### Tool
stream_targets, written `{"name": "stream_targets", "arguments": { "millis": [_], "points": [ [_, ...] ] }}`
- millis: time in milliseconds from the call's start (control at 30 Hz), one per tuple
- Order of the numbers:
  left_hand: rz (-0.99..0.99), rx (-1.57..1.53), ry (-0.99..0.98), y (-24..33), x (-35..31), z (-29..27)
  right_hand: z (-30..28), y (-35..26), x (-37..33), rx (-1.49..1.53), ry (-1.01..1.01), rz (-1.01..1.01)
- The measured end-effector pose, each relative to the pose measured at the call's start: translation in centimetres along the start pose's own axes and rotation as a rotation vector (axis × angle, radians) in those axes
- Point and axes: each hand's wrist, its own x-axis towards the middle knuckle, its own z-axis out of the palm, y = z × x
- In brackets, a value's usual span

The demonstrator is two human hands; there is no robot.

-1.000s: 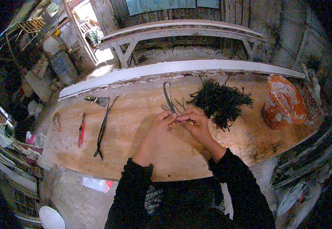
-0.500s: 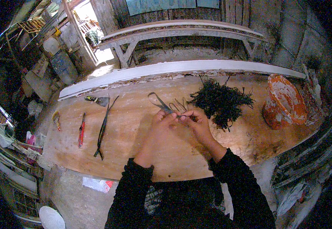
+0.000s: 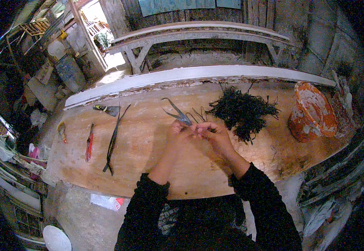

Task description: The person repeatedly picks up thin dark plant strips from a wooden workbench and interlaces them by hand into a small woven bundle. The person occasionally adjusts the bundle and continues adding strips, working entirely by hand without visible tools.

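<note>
My left hand (image 3: pixel 179 130) is closed in a pinch on a dark flat strip (image 3: pixel 183 118). Two narrow tails of the strip stick out beyond the fingers, spread apart like a fork. Against it, my right hand (image 3: pixel 213 132) pinches at the strip's near end, which the fingertips mostly hide. Thin dark strands (image 3: pixel 198 113) lie on the table just beyond both hands. To the right is a tangled heap of black strips (image 3: pixel 241 109). Another long black strip (image 3: pixel 115 136), with split ends, lies to the left.
On the wooden table (image 3: pixel 148 142) lie a red-handled tool (image 3: pixel 90 144), a putty knife (image 3: pixel 110 110) and a small brush-like object (image 3: pixel 62 132). An orange bucket (image 3: pixel 300 121) crusted with white stands at the right. A long white moulding (image 3: pixel 198 74) runs along the far edge, with a bench (image 3: pixel 198 35) behind.
The strip's far end looked like a closed loop; now its two tails stand apart. Both hands stay in nearly the same place.
</note>
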Motion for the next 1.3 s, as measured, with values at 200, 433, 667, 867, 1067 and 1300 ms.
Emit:
{"name": "stream_targets", "arguments": {
  "millis": [200,433,667,867,1067,1300],
  "points": [
    [-0.006,0.004,0.071,0.4,0.1,-0.9,-0.3,0.4,0.0,-0.194,-0.006,-0.021],
    [-0.045,0.092,0.204,1.7,0.2,-1.0,0.2,0.4,0.0,-0.180,0.028,-0.203],
    [-0.034,0.078,0.146,2.2,-0.7,0.5,1.1,-0.9,-1.0,-0.573,-0.032,-0.526],
    [-0.023,0.096,0.097,0.9,-0.3,0.2,0.5,-0.1,-0.9,-0.639,0.023,-0.486],
    [-0.057,0.066,0.161,2.7,-1.2,1.7,0.7,-0.4,-0.9,-0.566,0.041,-0.390],
    [-0.079,0.037,0.034,2.0,-0.6,0.8,0.2,-0.2,-0.5,-0.131,-0.028,-0.053]
  ]
}}
